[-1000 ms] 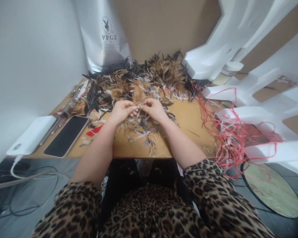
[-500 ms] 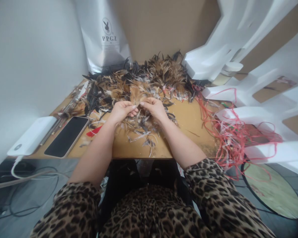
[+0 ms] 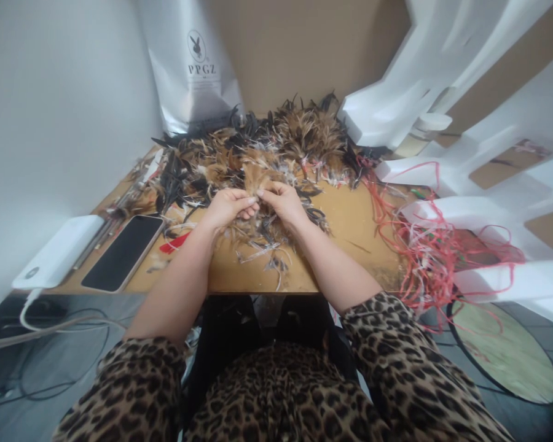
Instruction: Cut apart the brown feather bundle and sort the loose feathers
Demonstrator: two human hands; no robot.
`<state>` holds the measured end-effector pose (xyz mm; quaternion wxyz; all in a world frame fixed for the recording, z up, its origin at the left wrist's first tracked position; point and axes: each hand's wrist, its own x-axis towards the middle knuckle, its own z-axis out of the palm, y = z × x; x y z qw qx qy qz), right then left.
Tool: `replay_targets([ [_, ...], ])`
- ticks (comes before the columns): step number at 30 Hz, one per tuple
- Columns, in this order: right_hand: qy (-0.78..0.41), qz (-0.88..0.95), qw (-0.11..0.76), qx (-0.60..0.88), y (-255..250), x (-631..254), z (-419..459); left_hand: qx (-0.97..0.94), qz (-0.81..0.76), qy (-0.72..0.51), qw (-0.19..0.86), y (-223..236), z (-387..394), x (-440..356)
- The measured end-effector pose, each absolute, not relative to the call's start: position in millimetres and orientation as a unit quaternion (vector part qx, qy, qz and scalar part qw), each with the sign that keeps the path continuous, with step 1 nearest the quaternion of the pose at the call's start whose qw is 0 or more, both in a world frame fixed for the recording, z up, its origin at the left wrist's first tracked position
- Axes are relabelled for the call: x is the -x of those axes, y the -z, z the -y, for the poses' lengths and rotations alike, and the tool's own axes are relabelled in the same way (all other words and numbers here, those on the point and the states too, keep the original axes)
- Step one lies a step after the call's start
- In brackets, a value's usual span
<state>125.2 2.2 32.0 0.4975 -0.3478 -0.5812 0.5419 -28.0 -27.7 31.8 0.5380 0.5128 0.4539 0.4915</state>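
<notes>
Between my two hands stands a small tuft of light brown feathers [image 3: 255, 174], its lower end pinched in the fingertips. My left hand [image 3: 229, 206] is closed, thumb against the curled fingers at the base of the tuft. From the other side my right hand [image 3: 282, 202] pinches the same base with thumb and forefinger, nearly touching the left. Behind the hands spreads a heap of brown and black feathers [image 3: 313, 132]. Loose feather scraps [image 3: 267, 236] lie beneath and in front of the fingers.
A phone [image 3: 122, 253] and a white power bank [image 3: 59, 252] with a cable lie on the left of the wooden table [image 3: 262, 275]. Tangled red strings [image 3: 431, 258] hang over the right edge. A silver bag [image 3: 198, 92] stands at the back, near a lidded jar [image 3: 421, 135].
My right hand has shifted very slightly left, so the fingertips of both hands are closer together at the tuft's base. Otherwise the scene looks the same.
</notes>
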Motion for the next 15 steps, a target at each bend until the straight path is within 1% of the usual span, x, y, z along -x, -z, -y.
replay_targets([
  [4, -0.487, 0.615, 0.502, 0.365, -34.3, -130.8, -4.0, -0.471, -0.458, -0.541, 0.525, -35.1, 25.7, 30.7],
  [6, -0.449, 0.653, 0.480, 0.377, -36.3, -135.4, -4.9, -0.437, -0.465, -0.573, 0.515, -36.7, 24.1, 33.0],
  [11, -0.351, 0.776, 0.341, 0.397, -37.8, -143.2, -3.4, -0.403, -0.473, -0.597, 0.507, -37.5, 22.1, 36.6],
  [15, -0.161, 0.871, 0.253, 0.389, -37.8, -141.2, 4.8, -0.409, -0.463, -0.595, 0.514, -36.8, 22.7, 36.2],
])
